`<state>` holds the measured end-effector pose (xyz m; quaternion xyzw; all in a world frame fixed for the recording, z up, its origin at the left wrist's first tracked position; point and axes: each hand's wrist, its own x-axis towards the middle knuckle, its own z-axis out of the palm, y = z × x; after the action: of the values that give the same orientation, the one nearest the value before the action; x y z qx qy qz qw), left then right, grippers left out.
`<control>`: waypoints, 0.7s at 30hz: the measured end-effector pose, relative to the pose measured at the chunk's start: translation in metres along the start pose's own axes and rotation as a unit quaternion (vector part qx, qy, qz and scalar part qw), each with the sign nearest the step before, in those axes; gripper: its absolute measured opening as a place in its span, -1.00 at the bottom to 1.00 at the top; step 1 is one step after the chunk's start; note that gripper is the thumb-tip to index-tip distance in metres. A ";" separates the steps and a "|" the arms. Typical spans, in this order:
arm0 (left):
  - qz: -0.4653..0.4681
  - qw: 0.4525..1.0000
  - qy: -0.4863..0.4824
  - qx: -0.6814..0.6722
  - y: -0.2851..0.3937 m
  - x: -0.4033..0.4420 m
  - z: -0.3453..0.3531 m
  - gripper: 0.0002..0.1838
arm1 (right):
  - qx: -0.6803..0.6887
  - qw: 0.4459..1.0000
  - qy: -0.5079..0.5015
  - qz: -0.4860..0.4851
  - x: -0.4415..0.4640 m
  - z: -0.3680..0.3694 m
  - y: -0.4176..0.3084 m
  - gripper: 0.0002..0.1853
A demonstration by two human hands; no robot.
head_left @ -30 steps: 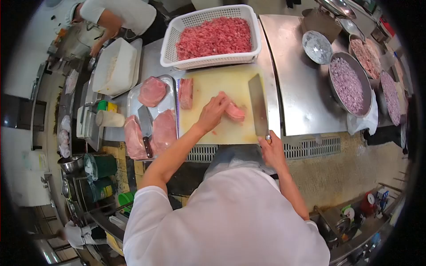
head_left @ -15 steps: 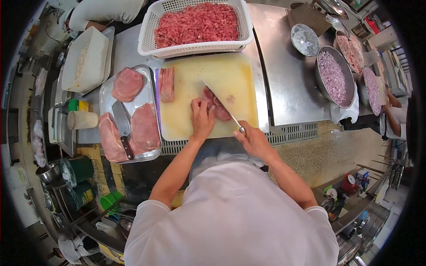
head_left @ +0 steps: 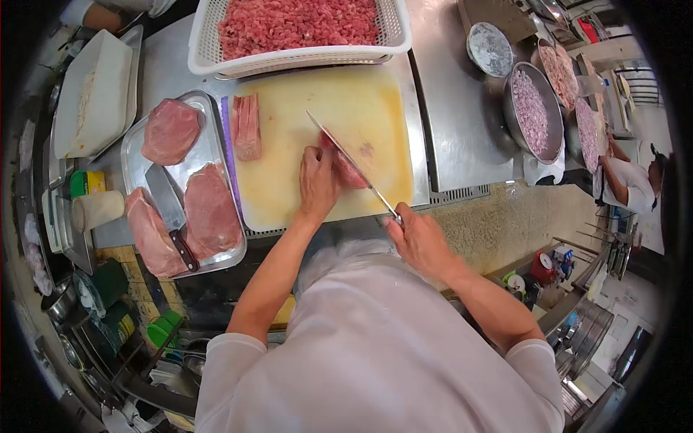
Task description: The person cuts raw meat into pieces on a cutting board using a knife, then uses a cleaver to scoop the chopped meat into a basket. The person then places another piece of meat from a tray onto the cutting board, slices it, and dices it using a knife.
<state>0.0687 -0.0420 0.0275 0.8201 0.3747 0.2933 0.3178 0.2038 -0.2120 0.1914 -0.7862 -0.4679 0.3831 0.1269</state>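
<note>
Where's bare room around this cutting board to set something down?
Free: the steel table between the cutting board and onion bowl; also the board's far right corner, between white basket and cleaver. Crowded: the meat tray at left.

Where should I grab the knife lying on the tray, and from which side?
Probably best by its dark handle, from above on the person's side: the handle points that way, while the blade points away, with meat on both sides.

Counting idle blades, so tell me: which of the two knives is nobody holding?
The tray knife, lying among the meat slabs: no hand touches it. The other knife is gripped in the right hand, its blade over the board.
</note>
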 end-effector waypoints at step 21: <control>0.029 0.998 0.050 -0.038 -0.016 0.012 0.002 -0.72 | -0.005 0.996 0.041 -0.073 0.086 0.033 0.004 -0.63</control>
<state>0.0697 -0.0241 0.0174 0.8023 0.3548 0.3568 0.3210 0.2055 -0.1474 0.1255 -0.7657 -0.5204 0.3379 0.1695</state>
